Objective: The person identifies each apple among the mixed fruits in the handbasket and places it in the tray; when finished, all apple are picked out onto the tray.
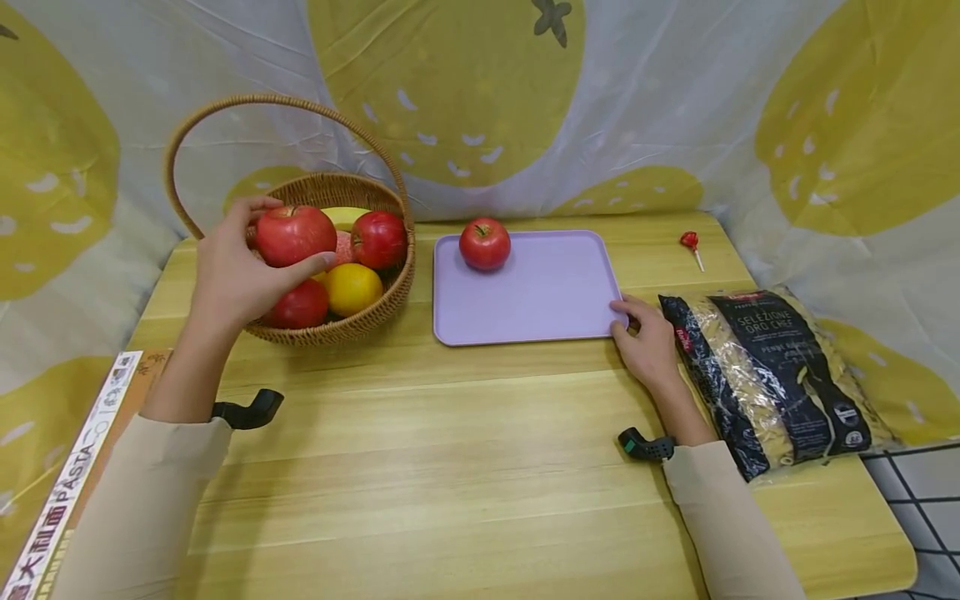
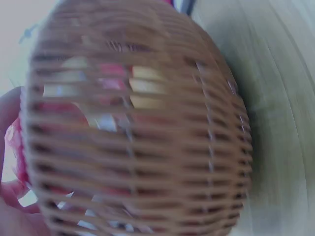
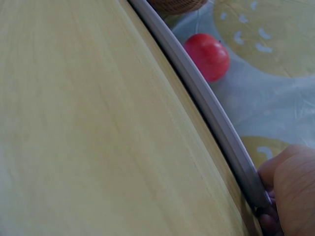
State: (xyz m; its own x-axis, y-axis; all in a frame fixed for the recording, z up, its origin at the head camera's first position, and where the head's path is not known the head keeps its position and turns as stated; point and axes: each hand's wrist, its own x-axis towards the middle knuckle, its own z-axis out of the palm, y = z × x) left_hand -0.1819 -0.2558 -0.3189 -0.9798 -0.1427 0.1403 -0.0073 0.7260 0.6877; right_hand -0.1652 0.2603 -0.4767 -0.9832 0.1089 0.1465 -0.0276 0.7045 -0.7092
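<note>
Your hands are both busy. In the upper left of the head view, your left hand [image 1: 232, 268] curls wide around a red apple [image 1: 296, 237] at the left side of the wicker basket [image 1: 352, 332]. Right of centre, your right hand [image 1: 649, 340] pinches the lower right edge of the lilac tray [image 1: 558, 287], thumb and fingers nearly together. Another apple [image 1: 485, 244] sits in the tray's upper left.

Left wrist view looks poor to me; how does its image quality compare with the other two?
Left wrist: clearly blurred, the basket's weave smeared, upper left washed out. Right wrist: softer and dimmer than the head view, the tray's edge bowed, probably by the lens. Head: sharpest, large print on the pasta bag legible, glare on its plastic, soft shadow beside the left sleeve.
</note>
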